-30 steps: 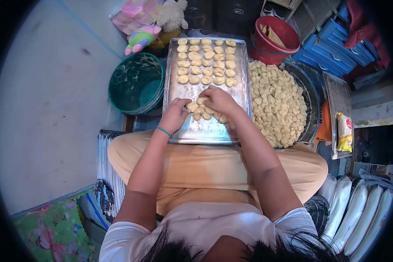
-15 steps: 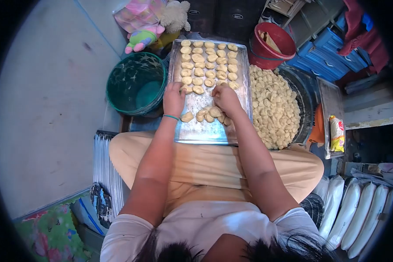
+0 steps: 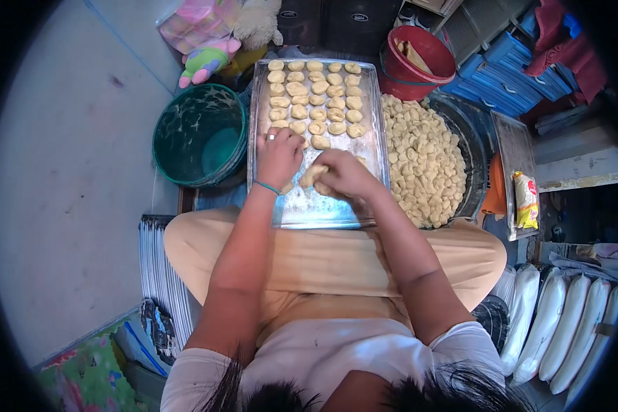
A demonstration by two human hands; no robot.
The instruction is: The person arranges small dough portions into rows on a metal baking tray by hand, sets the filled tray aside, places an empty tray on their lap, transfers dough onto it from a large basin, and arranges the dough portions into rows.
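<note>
A metal baking tray [image 3: 381,165] rests across my folded legs, with flattened dough pieces [image 3: 316,128] in rows on its far half. My left hand [image 3: 280,152], wearing a ring, is over the tray's left side. Its bent fingers cover the near end of the rows and close on a dough piece [image 3: 305,144], mostly hidden. Beside it, my right hand [image 3: 348,174] pinches pale dough [image 3: 313,176] above the near half; the hand and dough are slightly blurred. A bit more dough [image 3: 286,187] shows beside my left wrist.
A large round black tub [image 3: 475,130] heaped with dough pieces [image 3: 422,161] stands right of the tray. Behind it is a red bucket [image 3: 446,65]; a green bucket [image 3: 159,144] stands left. Farther right, a yellow-and-white packet [image 3: 527,199] lies on another tray [image 3: 511,141]. Long white packs [image 3: 553,329] lie lower right.
My right hand has drawn back toward me from the rows and now grips dough from the near cluster. My left hand has shifted slightly over the near row. The view has also moved a little.
</note>
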